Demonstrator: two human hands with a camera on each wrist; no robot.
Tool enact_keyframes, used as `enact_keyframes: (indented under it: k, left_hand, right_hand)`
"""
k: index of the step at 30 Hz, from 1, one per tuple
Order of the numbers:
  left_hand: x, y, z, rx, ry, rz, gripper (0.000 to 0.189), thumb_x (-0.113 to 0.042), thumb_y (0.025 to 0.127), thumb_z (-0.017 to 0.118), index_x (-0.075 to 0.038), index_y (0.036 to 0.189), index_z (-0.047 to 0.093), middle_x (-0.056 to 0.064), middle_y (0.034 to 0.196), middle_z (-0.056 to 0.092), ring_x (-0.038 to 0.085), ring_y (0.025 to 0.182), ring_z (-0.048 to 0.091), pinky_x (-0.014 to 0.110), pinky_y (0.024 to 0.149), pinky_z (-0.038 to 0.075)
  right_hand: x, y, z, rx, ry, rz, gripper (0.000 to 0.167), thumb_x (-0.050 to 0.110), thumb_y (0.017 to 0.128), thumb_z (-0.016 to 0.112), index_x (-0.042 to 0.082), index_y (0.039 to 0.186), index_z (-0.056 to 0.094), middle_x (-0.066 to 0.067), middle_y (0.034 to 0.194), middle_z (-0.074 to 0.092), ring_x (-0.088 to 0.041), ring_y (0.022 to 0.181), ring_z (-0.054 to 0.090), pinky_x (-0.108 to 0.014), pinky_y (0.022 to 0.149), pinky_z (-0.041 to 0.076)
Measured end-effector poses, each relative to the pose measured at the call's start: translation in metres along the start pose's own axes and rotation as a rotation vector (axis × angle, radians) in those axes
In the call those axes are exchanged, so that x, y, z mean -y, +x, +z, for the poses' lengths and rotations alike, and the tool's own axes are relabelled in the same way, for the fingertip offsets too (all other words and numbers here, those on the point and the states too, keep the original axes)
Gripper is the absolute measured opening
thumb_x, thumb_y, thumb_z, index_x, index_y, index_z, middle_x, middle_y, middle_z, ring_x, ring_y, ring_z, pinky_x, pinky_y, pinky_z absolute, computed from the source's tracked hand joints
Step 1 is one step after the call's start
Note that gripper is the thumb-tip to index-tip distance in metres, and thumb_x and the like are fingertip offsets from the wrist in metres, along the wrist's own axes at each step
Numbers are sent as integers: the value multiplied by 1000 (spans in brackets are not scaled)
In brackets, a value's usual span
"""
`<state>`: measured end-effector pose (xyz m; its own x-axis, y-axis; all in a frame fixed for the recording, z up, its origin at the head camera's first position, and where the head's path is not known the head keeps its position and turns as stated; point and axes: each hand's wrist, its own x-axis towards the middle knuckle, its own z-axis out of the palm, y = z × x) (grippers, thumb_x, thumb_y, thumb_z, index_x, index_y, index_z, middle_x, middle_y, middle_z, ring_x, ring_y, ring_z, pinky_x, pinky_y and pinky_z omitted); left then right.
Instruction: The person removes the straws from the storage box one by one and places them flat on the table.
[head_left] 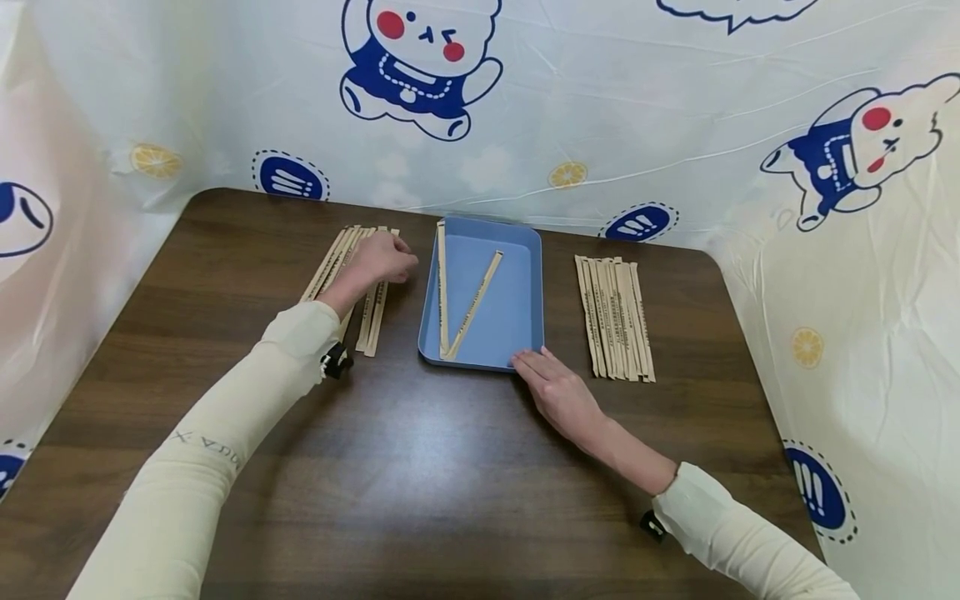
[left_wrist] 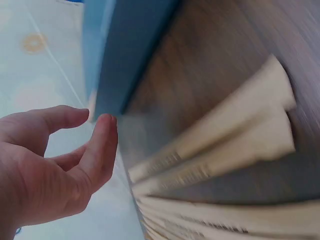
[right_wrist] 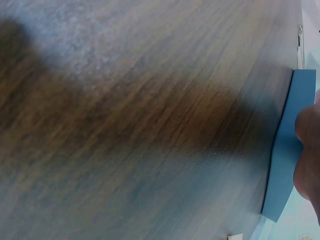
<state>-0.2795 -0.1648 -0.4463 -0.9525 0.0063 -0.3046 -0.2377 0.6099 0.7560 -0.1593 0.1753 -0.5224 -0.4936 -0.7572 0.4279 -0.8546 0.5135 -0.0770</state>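
My left hand (head_left: 381, 257) is over the left group of slim paper-wrapped sticks (head_left: 327, 265), just left of a shallow blue tray (head_left: 517, 296). In the left wrist view, the thumb and fingertips of that hand (left_wrist: 65, 160) are bent loosely with a gap between them and nothing held. Two printed sticks lie in the tray: one stick (head_left: 442, 292) along its left side, another stick (head_left: 480, 292) slanting, their lower ends meeting. My right hand (head_left: 562, 396) touches the tray's near right corner with extended fingers, its fingertips against the outer wall (right_wrist: 285, 155) in the right wrist view.
A second group of wrapped sticks (head_left: 615, 319) lies side by side right of the tray. The dark wooden table (head_left: 420, 500) meets a printed cloth (head_left: 525, 125) behind and at both sides.
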Motion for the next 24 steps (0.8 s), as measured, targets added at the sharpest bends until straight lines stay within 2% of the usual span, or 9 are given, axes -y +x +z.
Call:
enact_keyframes:
  k: [2,3,6,13,18,24]
  left_hand:
    - [-10,-3,2,32,-138,-36,43,-9,95,59,9,134,55,25,126,60,33,102,68,31,82,59]
    - [-15,-3,4,45,-195,-48,44,-8,96,59,10,136,53,27,131,56,35,108,65,31,86,58]
    - [-25,-6,9,67,-246,-37,44,-7,97,59,10,137,52,27,136,53,36,113,63,33,89,57]
    - [-38,-7,17,103,-173,-24,51,-12,98,60,8,143,47,23,146,46,34,118,61,41,98,53]
    - [-45,-5,22,133,-128,-36,60,-15,97,62,6,149,39,22,152,40,34,120,59,40,99,52]
    - [-49,-4,30,145,-75,-15,68,-18,95,62,5,152,34,19,158,32,38,118,60,43,100,51]
  right_hand:
    - [0,1,0,-3,0,-1,39,-10,87,68,-8,125,64,-21,124,65,-32,117,62,-46,107,43]
    - [0,1,0,-8,-1,-3,39,-10,86,69,-8,125,65,-21,124,65,-32,117,62,-46,107,44]
    - [0,1,0,-17,-2,-8,40,-11,85,70,-8,125,65,-21,123,66,-32,116,62,-47,106,45]
    - [0,0,0,-14,-4,-9,40,-11,85,70,-8,125,65,-21,122,66,-32,115,63,-47,105,45]
    - [0,1,0,-19,-5,-11,40,-11,85,70,-8,124,65,-21,122,66,-32,115,63,-48,104,46]
    - [1,1,-1,-17,0,-10,40,-11,85,69,-8,124,65,-21,122,66,-32,116,62,-47,106,45]
